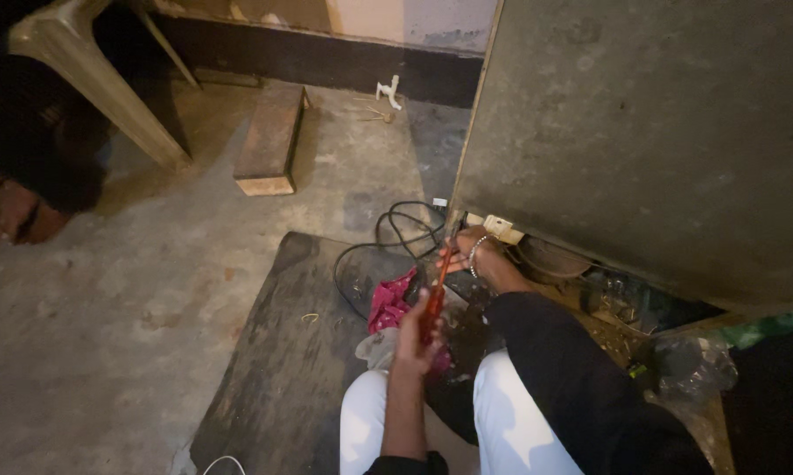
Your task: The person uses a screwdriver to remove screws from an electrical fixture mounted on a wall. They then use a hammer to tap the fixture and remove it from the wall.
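Black cable (pixel 387 230) and pink cloth (pixel 391 301) crowd the left hand (pixel 416 339).

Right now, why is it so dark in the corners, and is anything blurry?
Head view: dim light leaves the top-left corner and bottom-right edge nearly black, while the concrete floor is lit evenly. The left hand gripping the red-handled screwdriver looks soft, slightly motion-blurred; the right hand by the appliance's open base sits in shadow. The wide lens bends the appliance's grey back panel.

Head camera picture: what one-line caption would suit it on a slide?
Seated on the floor, a person's left hand holds a red screwdriver while the right hand steadies its tip at an appliance's base.
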